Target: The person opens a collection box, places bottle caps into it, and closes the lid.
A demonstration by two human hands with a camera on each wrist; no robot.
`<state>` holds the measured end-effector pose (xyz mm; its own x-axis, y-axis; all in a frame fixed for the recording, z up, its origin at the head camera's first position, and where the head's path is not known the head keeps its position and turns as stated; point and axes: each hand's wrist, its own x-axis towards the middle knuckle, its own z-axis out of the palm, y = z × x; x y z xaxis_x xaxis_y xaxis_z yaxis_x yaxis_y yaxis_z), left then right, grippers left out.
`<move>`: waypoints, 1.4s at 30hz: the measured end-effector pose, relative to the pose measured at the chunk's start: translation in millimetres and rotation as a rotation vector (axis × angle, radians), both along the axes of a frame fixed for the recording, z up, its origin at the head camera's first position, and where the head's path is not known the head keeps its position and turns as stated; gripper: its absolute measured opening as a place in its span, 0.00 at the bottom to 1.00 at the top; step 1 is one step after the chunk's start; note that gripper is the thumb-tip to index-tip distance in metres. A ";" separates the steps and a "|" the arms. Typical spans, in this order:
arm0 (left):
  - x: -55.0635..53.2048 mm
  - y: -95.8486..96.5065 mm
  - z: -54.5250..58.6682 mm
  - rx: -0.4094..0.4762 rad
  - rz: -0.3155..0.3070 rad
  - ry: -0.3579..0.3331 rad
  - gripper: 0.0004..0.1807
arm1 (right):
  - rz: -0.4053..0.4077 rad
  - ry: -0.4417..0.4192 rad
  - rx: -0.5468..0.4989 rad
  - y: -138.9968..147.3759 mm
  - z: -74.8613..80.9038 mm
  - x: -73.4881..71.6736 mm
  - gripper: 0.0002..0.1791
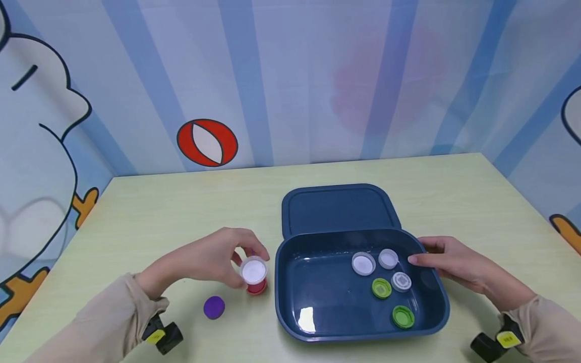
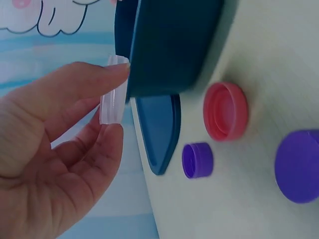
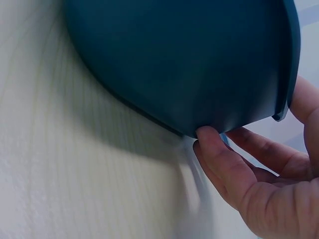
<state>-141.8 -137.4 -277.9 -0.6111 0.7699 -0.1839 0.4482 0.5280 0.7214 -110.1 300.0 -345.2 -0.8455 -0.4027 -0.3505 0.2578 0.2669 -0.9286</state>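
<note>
My left hand (image 1: 213, 257) pinches a white translucent bottle cap (image 1: 253, 271) between thumb and fingers, beside the left wall of a dark blue plastic box (image 1: 327, 287). Below the held cap lies a red cap (image 1: 256, 288) on the table. A purple cap (image 1: 214, 307) is nearer the front, and the left wrist view also shows a smaller purple cap (image 2: 197, 160). At the box's right side, my right hand (image 1: 458, 264) grips the rim, thumb over the edge and fingers against the outer wall. Inside the box lie white caps (image 1: 363, 263) and green caps (image 1: 403, 316).
A flat dark blue lid (image 1: 340, 206) lies directly behind the box. The pale wooden table (image 1: 181, 212) ends at a striped blue backdrop (image 1: 308, 101) with cartoon prints.
</note>
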 end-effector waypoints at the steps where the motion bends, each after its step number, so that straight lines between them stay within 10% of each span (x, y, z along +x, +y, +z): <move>1: 1.2 2.7 1.7 0.001 -0.008 0.007 0.23 | -0.002 0.000 0.003 -0.2 0.0 -0.1 0.32; 42: 2.0 110.4 24.5 -0.072 -0.289 0.142 0.25 | 0.014 0.001 -0.007 0.5 -2.6 -2.9 0.31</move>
<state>-139.7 -27.1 -253.4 -0.3925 0.9033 -0.1729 0.6802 0.4116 0.6065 -113.0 300.6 -347.7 -0.8399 -0.4174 -0.3470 0.2533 0.2639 -0.9307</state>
